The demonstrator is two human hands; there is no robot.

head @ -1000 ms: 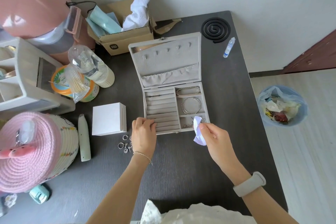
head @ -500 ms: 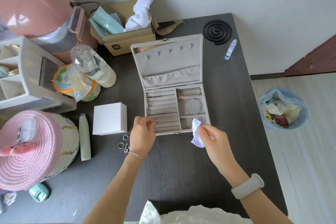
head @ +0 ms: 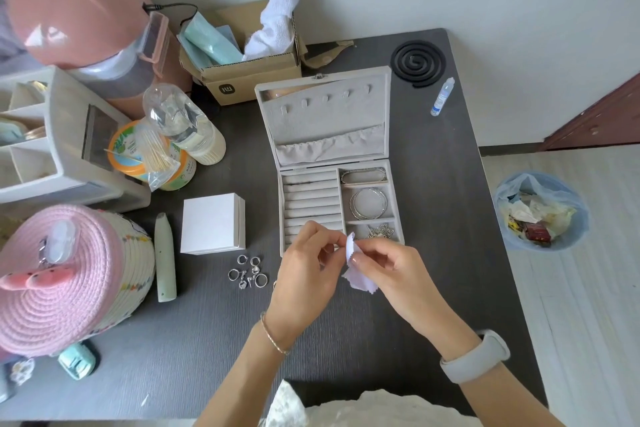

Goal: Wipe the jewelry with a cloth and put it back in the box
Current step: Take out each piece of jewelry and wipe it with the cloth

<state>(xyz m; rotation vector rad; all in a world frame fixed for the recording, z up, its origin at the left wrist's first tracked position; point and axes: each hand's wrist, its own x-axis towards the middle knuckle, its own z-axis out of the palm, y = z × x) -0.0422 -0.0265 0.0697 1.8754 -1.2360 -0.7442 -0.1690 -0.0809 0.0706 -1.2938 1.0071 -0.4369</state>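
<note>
Centrally, dark grey wood-grain desk (head: 433, 305) against pale wall; right hand (head: 391, 269) pinching small lilac cloth (head: 358, 274), left hand (head: 304, 274) curled, contents unclear.

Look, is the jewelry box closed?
No, the jewelry box is open, its lid tipped back and bracelets showing inside.

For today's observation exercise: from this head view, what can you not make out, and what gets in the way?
- Any jewelry piece between the fingers: hidden by the left hand, the right hand and the small pale lilac cloth.
- Front edge of the open grey velvet jewelry box: covered by both hands.
- Small silver rings on the table: too small to make out their designs.
</note>
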